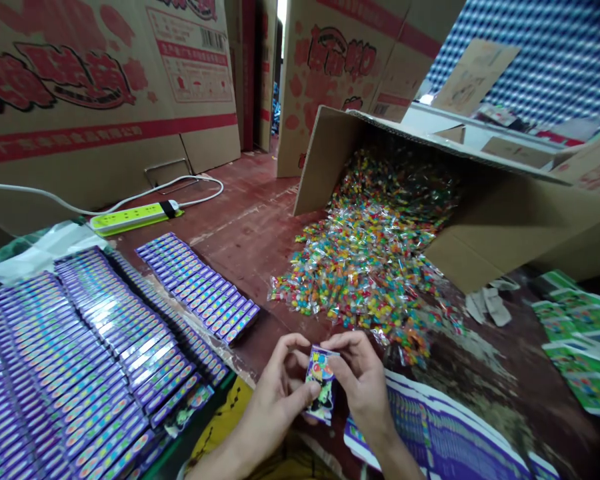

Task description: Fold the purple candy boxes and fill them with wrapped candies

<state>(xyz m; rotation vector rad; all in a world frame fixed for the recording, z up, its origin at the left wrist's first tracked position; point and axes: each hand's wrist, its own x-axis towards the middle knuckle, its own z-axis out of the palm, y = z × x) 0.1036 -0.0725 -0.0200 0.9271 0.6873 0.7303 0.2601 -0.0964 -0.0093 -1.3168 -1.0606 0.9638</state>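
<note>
Mostly, our open room lies ahead and to the left, where a bare strip of red-brown surface (260, 207) runs between a short row of purple boxes (197, 287) and the heap of wrapped candies (360, 260). On the right, the heap's near edge comes close to our fingers.

We hold 1 small box (326, 403) low in the middle, before our body. Its long axis runs away from us, almost straight, with a printed broad face turned up. Our left hand (280, 387) grips its left side, thumb across the face; our right hand (363, 380) closes on the far right corner.

Flat purple cartons (445, 433) crowd our right wrist, and a big block of purple packs (105, 333) fills the left. Farther off, we see a tipped cardboard carton (520, 220) and a yellow-green power strip (133, 217).
</note>
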